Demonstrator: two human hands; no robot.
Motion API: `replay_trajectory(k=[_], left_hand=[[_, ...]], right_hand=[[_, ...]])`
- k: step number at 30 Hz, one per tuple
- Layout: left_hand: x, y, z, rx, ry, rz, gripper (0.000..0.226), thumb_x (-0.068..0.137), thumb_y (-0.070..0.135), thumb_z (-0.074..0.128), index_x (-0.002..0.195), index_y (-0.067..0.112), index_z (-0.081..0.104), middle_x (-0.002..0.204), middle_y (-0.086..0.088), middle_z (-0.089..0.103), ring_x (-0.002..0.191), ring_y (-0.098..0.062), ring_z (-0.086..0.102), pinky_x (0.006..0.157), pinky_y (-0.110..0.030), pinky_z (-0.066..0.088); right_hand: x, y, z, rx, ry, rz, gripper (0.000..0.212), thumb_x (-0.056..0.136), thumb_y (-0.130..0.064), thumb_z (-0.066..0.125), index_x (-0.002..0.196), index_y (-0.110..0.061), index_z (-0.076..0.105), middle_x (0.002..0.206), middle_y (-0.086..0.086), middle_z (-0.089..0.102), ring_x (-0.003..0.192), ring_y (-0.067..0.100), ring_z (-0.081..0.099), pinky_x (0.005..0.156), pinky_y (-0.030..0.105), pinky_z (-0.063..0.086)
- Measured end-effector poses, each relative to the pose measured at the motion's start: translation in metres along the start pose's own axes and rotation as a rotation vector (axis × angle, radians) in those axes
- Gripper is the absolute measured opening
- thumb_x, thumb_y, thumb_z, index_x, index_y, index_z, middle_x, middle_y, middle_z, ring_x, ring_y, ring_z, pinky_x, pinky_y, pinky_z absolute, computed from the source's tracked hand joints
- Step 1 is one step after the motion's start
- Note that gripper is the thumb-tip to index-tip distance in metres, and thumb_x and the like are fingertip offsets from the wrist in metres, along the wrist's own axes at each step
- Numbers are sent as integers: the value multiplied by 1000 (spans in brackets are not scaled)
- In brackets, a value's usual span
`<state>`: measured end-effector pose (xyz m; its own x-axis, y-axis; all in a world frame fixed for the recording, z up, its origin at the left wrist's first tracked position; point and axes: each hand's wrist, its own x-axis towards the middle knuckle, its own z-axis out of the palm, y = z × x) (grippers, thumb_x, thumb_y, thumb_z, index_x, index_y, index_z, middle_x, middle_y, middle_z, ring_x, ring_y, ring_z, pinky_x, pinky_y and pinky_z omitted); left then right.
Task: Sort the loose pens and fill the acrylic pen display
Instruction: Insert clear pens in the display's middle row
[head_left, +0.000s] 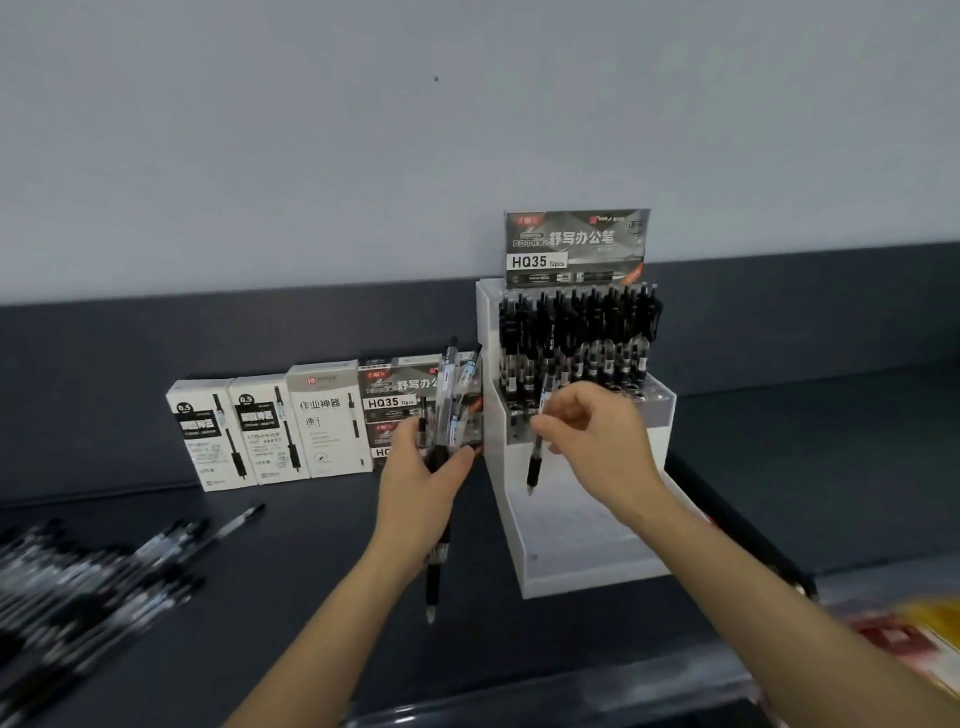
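1 pen in right hand pinch at acrylic display; pen bundle in left hand grip.

Header card on the acrylic display reads "HQ35 12pcs" plus 舒写办公笔. Dark box at its 9 o'clock also says HQ35. Further out at 9, a white box says 作业神器 速干, then two small boxes are marked 0.5.

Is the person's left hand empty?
No, the left hand grips a bundle of pens, while the right hand pinches a single pen at the acrylic display.
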<state>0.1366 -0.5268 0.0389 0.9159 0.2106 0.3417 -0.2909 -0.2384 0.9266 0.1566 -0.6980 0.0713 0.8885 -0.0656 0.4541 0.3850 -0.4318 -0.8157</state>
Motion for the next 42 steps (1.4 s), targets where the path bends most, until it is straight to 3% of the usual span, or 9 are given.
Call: replay_trajectory(k=[6, 13, 17, 21, 26, 29, 33, 37, 42], left_hand=[[-2, -3, -2, 6, 20, 5, 25, 87, 17, 66, 107, 24, 53, 97, 8, 64, 88, -8, 61, 79, -32, 53], [-7, -7, -6, 6, -12, 17, 26, 87, 19, 66, 108, 26, 52, 97, 6, 64, 86, -11, 62, 78, -32, 53], [-10, -9, -9, 18, -44, 30, 31, 87, 21, 65, 101, 41, 47, 100, 11, 63, 91, -8, 60, 82, -33, 52], [-13, -11, -9, 2, -71, 11, 29, 87, 21, 65, 106, 36, 51, 100, 11, 64, 92, -7, 61, 85, -36, 53], [-13, -15, -12, -45, -97, -6, 32, 86, 22, 67, 114, 29, 53, 102, 9, 65, 93, -13, 62, 85, -37, 53], [-13, -13, -13, -89, -163, -1, 29, 86, 19, 67, 111, 30, 54, 96, 5, 65, 84, -13, 62, 70, -27, 49], [-15, -5, -11, -107, -284, 38, 25, 87, 15, 66, 103, 32, 56, 88, -1, 65, 72, -7, 61, 59, -15, 46], [-15, -4, -11, -109, -320, 39, 24, 86, 14, 67, 100, 31, 56, 82, -3, 64, 68, -7, 60, 60, -18, 48], [-10, -5, -17, -73, -495, 26, 23, 86, 13, 67, 104, 24, 57, 74, 2, 59, 65, -10, 56, 62, -21, 47]], right_hand=[[0, 5, 8, -47, -23, 34, 15, 82, -15, 73, 76, -24, 62, 77, 0, 68, 76, 18, 67, 76, 39, 58], [1, 5, 17, -133, -34, 26, 14, 80, -16, 74, 76, -22, 63, 73, -4, 67, 72, 13, 66, 69, 25, 54], [-5, 17, 26, -252, -84, 79, 14, 80, -20, 75, 74, -21, 62, 68, -9, 61, 68, 10, 62, 66, 22, 49], [-11, 22, 31, -272, -78, 93, 10, 81, -20, 74, 78, -19, 64, 69, -10, 60, 66, 7, 58, 59, 11, 41], [-19, 17, 26, -308, -16, 90, 23, 82, -25, 74, 99, -11, 65, 88, -1, 66, 81, 12, 60, 73, 20, 47], [-25, -3, 23, -143, 35, 49, 21, 84, -24, 71, 102, -16, 64, 86, -4, 65, 79, 13, 62, 70, 22, 51], [-24, -24, 24, 328, -133, 292, 8, 87, -12, 67, 95, -9, 67, 83, 6, 71, 76, 20, 68, 62, 27, 56], [-23, -24, 21, 508, -222, 437, 9, 88, -12, 66, 93, -4, 69, 92, 13, 73, 80, 19, 68, 65, 26, 54], [-19, -25, 14, 626, -132, 447, 9, 88, -13, 66, 84, -6, 62, 88, 11, 71, 77, 17, 66, 64, 24, 55]])
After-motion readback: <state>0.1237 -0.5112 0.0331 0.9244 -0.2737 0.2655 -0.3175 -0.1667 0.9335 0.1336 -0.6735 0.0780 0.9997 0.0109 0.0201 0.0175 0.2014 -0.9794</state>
